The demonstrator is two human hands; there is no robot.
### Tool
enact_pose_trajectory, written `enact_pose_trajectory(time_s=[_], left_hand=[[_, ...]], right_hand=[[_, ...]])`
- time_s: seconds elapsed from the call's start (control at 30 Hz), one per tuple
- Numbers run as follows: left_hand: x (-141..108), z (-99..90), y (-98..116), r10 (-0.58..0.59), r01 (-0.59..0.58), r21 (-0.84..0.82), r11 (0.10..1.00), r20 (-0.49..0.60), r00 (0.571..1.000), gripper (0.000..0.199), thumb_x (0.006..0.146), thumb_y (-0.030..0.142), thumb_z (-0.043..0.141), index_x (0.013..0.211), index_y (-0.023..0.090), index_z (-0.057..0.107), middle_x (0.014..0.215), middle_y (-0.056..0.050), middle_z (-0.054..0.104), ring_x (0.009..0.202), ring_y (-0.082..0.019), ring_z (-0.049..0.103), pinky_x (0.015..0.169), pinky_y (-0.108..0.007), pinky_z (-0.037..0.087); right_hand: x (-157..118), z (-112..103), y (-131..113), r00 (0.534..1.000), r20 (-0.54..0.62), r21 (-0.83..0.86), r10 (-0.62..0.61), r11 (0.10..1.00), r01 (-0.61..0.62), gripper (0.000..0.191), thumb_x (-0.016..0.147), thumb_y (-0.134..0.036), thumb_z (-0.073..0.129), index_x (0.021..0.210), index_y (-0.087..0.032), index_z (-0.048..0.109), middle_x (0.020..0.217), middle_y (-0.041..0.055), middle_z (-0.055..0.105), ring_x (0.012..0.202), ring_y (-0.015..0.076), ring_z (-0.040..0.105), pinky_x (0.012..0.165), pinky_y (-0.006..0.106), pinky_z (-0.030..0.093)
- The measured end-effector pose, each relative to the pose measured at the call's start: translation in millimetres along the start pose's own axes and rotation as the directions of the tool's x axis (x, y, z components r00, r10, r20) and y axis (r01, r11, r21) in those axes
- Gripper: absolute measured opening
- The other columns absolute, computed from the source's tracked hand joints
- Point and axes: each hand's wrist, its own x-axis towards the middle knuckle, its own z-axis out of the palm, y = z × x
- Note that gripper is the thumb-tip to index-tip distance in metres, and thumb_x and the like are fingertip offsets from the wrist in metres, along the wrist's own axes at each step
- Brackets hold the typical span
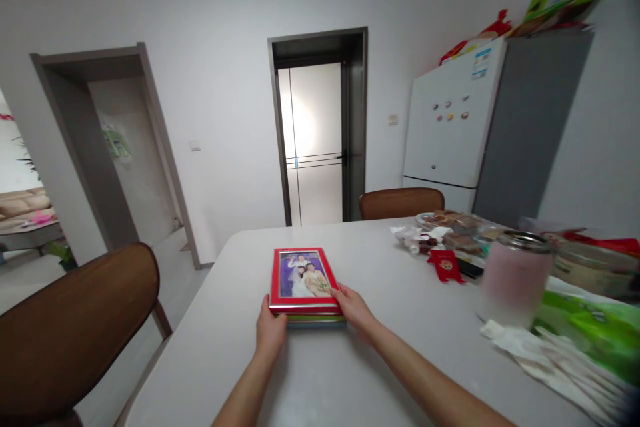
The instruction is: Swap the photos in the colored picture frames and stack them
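A red photo frame [303, 305], with a wedding photo [303, 274] in its middle, lies flat at the top of a small stack. Below it show a green edge [315, 318] and a blue-grey edge [317, 325]; I cannot tell what kind of things these are. My left hand [271, 329] grips the front left corner of the stack. On the right side, my right hand [354, 309] is closed round the edge, its thumb on the red border. The fingers under and behind the stack are hidden.
The stack is over a white table [215, 347]. To the right stand a pinkish jar [515, 280], a red packet [446, 265], white gloves [560, 360], a green package [590, 327] and bagged food [450, 221]. Brown chairs [80, 327] flank the table; a fridge [445, 140] stands behind.
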Motion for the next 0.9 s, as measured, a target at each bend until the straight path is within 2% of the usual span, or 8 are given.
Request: enact_pose_trajectory(time_s=[0.13,0.23,0.47,0.57,0.67,0.77,0.8,0.9], left_hand=[[14.2,-38.6,-18.3,-0.054,0.050,-0.044,0.998,-0.106,0.993,0.046,0.069,0.007,0.050,0.112,0.019,0.043,0.101,-0.003,0.062,0.098,-0.019,0.054,0.084,-0.031,0.040],[19.0,-55.1,-28.0,-0.087,0.074,-0.087,0.993,-0.157,0.984,0.036,0.074,0.013,0.052,0.109,0.019,0.045,0.103,-0.004,0.059,0.096,-0.019,0.054,0.083,-0.033,0.041],[22.0,-75.8,-36.1,-0.147,0.091,-0.232,0.968,-0.241,0.959,0.026,0.082,0.029,0.047,0.105,0.017,0.047,0.108,-0.006,0.051,0.089,-0.018,0.054,0.074,-0.038,0.046],[16.8,-88.3,-11.3,-0.122,0.034,-0.296,0.954,-0.283,0.951,0.030,0.079,0.022,0.051,0.108,0.016,0.045,0.094,-0.003,0.055,0.080,-0.015,0.055,0.071,-0.033,0.045],[3.4,-93.6,39.5,-0.015,-0.077,-0.375,0.924,-0.238,0.971,0.049,0.072,0.012,0.054,0.117,0.018,0.036,0.064,0.006,0.051,0.059,-0.009,0.051,0.062,-0.023,0.043],[-16.4,-90.7,93.1,0.129,-0.171,-0.479,0.861,-0.121,0.984,0.062,0.068,0.015,0.056,0.123,0.028,0.030,0.057,0.010,0.046,0.048,-0.006,0.045,0.052,-0.019,0.039],[-23.1,-89.1,106.1,0.224,-0.199,-0.614,0.764,-0.036,0.974,0.067,0.067,0.015,0.057,0.125,0.029,0.026,0.057,0.010,0.046,0.049,-0.006,0.045,0.052,-0.020,0.038],[-38.9,-84.9,124.3,0.353,-0.162,-0.818,0.552,0.053,0.934,0.074,0.064,0.011,0.058,0.127,0.026,0.021,0.057,0.010,0.046,0.051,-0.006,0.045,0.053,-0.020,0.037]], right_hand=[[18.8,52.4,-9.2,0.999,0.028,-0.020,-0.031,0.999,0.032,0.037,0.074,-0.038,0.039,0.101,-0.020,0.057,0.087,0.0018,0.067,0.081,0.0187,0.060,0.068,0.028,0.045],[27.6,77.0,-14.4,0.998,0.031,-0.041,-0.047,0.998,0.049,0.037,0.074,-0.039,0.040,0.100,-0.020,0.058,0.087,0.0022,0.067,0.079,0.0185,0.060,0.069,0.028,0.044],[28.4,75.4,-21.8,0.990,-0.097,-0.090,-0.103,0.991,0.094,0.050,0.073,-0.039,0.039,0.114,-0.011,0.048,0.095,0.0111,0.061,0.088,0.0215,0.054,0.078,0.032,0.039],[10.2,73.9,-44.9,0.972,-0.128,-0.071,-0.198,0.979,0.190,0.058,0.073,-0.034,0.040,0.126,-0.013,0.032,0.087,0.0059,0.058,0.079,0.0172,0.053,0.075,0.031,0.039],[-20.6,81.2,-87.7,0.940,-0.039,0.052,-0.338,0.939,0.340,0.061,0.072,-0.029,0.044,0.129,-0.027,0.022,0.061,-0.0069,0.047,0.058,0.0094,0.047,0.063,0.024,0.040],[-52.1,86.1,-130.7,0.854,0.087,0.499,-0.512,0.765,0.408,0.069,0.070,-0.020,0.046,0.130,-0.031,0.015,0.050,-0.0105,0.037,0.044,0.0068,0.033,0.046,0.020,0.032],[-60.4,85.9,-140.7,0.845,0.096,0.594,-0.526,0.711,0.375,0.069,0.069,-0.018,0.046,0.130,-0.031,0.015,0.050,-0.0107,0.036,0.043,0.0064,0.031,0.044,0.019,0.030],[-75.4,81.8,-152.4,0.854,0.118,0.718,-0.506,0.637,0.279,0.069,0.067,-0.013,0.046,0.129,-0.030,0.020,0.049,-0.0108,0.037,0.043,0.0059,0.029,0.043,0.019,0.027]])
